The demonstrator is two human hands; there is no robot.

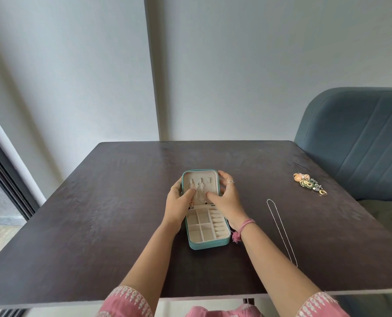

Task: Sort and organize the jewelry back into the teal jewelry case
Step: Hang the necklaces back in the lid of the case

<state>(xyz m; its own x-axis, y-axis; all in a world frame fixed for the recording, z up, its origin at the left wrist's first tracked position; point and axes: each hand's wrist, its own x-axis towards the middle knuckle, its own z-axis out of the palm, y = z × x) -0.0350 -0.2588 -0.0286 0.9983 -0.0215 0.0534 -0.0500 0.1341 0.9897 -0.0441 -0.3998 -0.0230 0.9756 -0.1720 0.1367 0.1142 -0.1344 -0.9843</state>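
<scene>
The open teal zip-around jewelry case (205, 242) lay mid-tabletop. Your left hand (179, 202) and right hand (224, 197) pinched thin chains (198, 191) in its lid. Right of the case, the loose silver chain necklace (281, 232) looked light and tangle-prone; lift it at the clasp.

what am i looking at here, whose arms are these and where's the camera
There is no machine here: a person wears one camera on the head, looking down at their own arms. On the dark table lies an open teal jewelry case with cream compartments. The left hand and right hand both reach into its lid, fingers on thin chains hanging there; whether either pinches a chain is hard to tell. To the right lie a loose silver necklace and a small heap of colourful earrings. A blue sofa stands behind.
</scene>
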